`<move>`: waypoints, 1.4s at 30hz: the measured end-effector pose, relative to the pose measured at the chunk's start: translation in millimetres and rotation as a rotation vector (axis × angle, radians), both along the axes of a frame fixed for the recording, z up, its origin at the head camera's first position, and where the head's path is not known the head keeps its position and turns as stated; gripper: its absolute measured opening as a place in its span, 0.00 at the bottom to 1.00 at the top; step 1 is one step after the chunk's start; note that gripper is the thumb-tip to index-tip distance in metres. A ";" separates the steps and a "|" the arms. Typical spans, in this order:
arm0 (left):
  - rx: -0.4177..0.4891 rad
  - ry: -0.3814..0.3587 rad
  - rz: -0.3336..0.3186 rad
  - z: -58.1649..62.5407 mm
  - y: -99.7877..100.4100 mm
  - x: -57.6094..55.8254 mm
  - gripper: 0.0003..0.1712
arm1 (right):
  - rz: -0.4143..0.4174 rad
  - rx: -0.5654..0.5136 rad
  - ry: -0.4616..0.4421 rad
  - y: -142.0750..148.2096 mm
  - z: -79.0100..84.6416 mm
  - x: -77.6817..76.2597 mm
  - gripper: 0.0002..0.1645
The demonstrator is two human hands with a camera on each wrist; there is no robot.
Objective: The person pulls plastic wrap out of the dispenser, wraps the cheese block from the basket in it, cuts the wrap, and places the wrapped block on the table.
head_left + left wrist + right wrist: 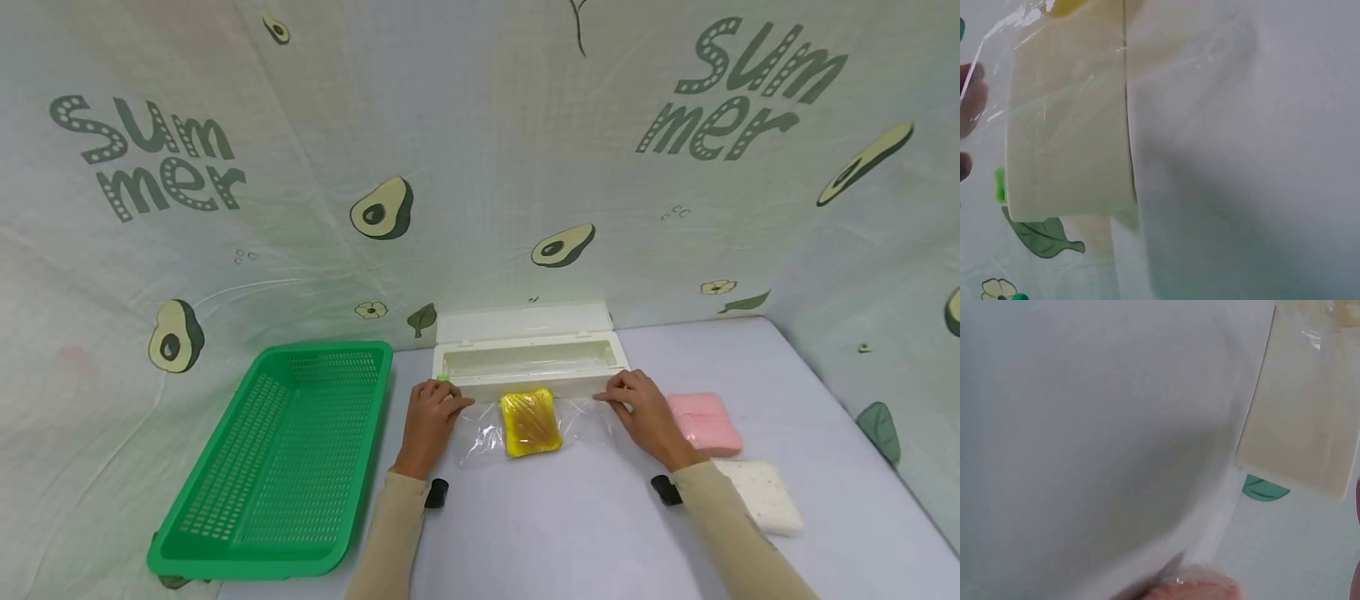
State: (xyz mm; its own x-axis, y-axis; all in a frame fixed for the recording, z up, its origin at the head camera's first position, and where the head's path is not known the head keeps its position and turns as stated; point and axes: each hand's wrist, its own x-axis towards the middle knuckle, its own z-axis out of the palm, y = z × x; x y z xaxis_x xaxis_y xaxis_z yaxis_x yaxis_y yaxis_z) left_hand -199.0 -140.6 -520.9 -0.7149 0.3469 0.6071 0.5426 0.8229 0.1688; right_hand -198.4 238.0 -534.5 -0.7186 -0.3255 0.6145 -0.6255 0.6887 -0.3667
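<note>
A long white box (480, 388) stands at the back of the table with its lid (525, 320) raised; it looks like a cling film dispenser. Clear plastic film (483, 433) stretches along its front. My left hand (433, 415) pinches one end of the film, and my right hand (641, 412) pinches the other. Between them is a yellow, toast-shaped piece with a brown middle (532, 422), with film over it. In the left wrist view, left fingertips (974, 103) show behind the film. The right wrist view catches only bits of fingers at its edge.
To the left stands a green perforated basket (360, 500). Beyond the right hand lie a pink block (703, 422) and a white block (761, 497), which appear wrapped. A patterned cloth (465, 167) hangs behind the table. A small green tab (1000, 184) sits at the box's left end.
</note>
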 end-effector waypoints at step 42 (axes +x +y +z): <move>-0.338 -0.286 0.072 13.4 57.3 41.6 0.36 | 0.069 0.351 -0.212 -62.7 19.7 21.3 0.33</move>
